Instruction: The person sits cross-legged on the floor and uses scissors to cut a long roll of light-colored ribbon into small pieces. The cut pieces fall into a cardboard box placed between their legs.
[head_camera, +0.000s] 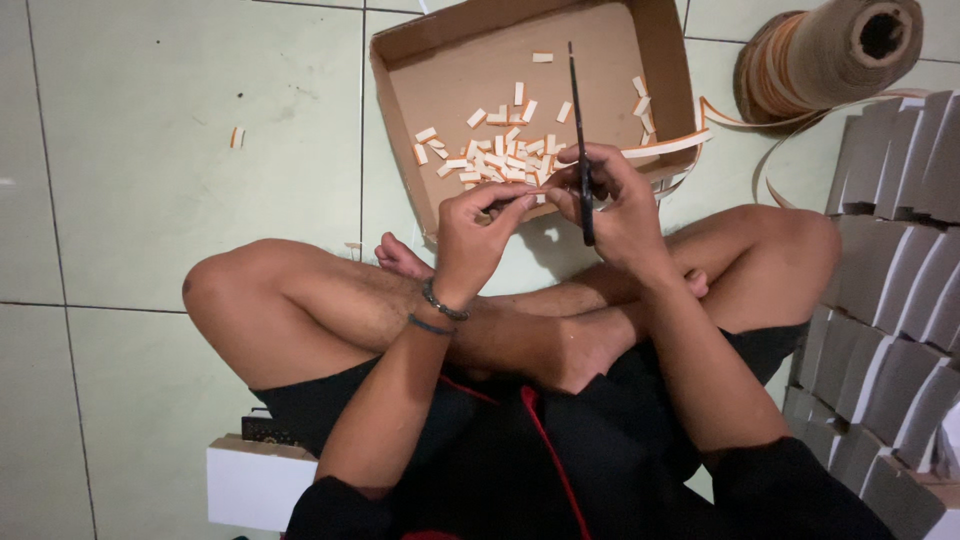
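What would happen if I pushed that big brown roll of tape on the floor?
The big brown roll of tape would probably roll, since it lies on its round side on the smooth tiled floor. It looks thickly wound, so likely rather heavy. Its loose white and orange strip curves and droops, so it would probably flop and trail behind.

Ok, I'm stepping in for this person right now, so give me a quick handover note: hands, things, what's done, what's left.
Left hand: pinches the free end of the white-and-orange strip.
Right hand: holds black scissors, blades pointing away over the cardboard tray.
Strip runs from the hands over the tray's right edge towards the brown roll on the floor.
Done: a pile of cut pieces lies in the tray; one stray piece lies on the tiles.
Left: plenty of strip remains on the roll.
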